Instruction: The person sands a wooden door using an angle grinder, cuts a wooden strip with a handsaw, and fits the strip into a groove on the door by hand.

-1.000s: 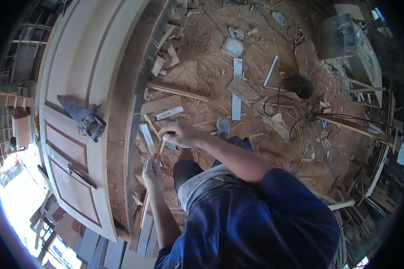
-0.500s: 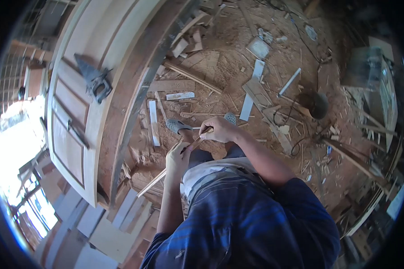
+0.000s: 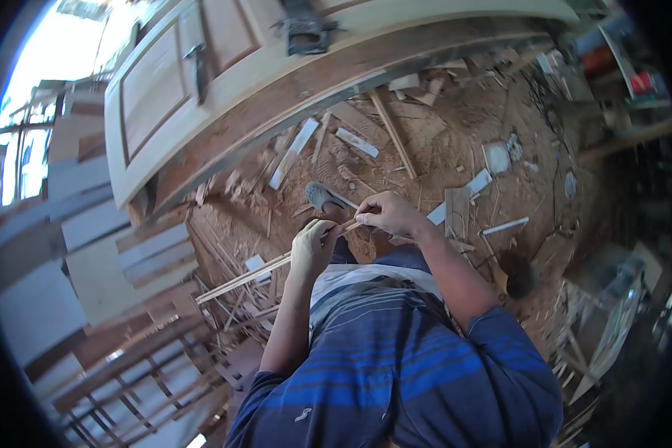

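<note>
Left hand and right hand pinch thin, pale wooden strips jutting beyond the left, near a panelled wooden door.

Thin pale wooden strips held in both hands, beside a panelled door.
The left hand closes its grip around the strips, their long ends slanting out past it over the littered brown floor; the right hand pinches them at the other end, near the left. A pale wooden panelled door lies flat on a brown wooden worktop, bearing a slim dark metal tool and a dark saw handle, blurred. A grey perforated clog is on the floor, just beyond the hands.
</note>
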Action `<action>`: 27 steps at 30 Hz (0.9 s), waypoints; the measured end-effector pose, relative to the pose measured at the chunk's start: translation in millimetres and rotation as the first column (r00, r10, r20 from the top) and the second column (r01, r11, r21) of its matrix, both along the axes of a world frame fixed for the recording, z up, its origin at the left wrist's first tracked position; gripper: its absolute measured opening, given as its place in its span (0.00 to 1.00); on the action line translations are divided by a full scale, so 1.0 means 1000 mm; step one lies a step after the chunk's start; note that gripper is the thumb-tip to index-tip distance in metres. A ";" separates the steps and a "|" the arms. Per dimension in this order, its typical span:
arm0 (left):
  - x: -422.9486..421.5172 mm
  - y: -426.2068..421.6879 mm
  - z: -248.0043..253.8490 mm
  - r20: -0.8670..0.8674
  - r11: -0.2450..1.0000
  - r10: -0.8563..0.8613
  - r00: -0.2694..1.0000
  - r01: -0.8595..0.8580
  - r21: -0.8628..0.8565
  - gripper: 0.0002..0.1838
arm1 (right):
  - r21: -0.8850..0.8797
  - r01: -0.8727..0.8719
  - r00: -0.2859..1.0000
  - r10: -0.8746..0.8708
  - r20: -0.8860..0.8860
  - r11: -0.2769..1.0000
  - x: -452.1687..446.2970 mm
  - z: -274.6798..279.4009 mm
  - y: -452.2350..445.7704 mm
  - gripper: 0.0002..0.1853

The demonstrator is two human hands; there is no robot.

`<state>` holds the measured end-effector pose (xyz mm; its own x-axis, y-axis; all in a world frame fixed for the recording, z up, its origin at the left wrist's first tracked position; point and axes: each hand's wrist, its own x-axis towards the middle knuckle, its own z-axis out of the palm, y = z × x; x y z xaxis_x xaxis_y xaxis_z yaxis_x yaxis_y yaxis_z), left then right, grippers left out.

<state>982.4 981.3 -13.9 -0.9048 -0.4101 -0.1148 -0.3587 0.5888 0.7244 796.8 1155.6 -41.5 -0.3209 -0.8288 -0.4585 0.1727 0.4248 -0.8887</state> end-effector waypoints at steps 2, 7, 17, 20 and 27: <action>0.021 -0.007 0.003 0.004 0.998 0.036 0.999 -0.036 0.049 0.08 | 0.022 -0.013 0.999 0.012 0.034 1.000 0.010 0.011 -0.013 0.12; 0.059 -0.021 -0.004 0.019 0.989 0.078 0.997 -0.080 0.123 0.13 | 0.071 -0.014 0.999 0.012 0.034 0.997 0.048 0.023 -0.028 0.12; 0.166 -0.067 0.002 -0.050 0.978 0.128 0.990 -0.118 0.170 0.13 | 0.080 -0.123 0.990 0.128 -0.060 0.989 0.149 0.040 -0.097 0.11; 0.222 -0.083 -0.002 -0.046 0.958 0.228 0.973 -0.216 0.187 0.12 | 0.092 -0.231 0.968 0.238 -0.081 0.969 0.192 0.048 -0.135 0.10; 0.335 -0.097 -0.002 -0.068 0.892 0.392 0.917 -0.361 0.273 0.09 | 0.084 -0.414 0.896 0.422 -0.138 0.906 0.288 0.054 -0.193 0.09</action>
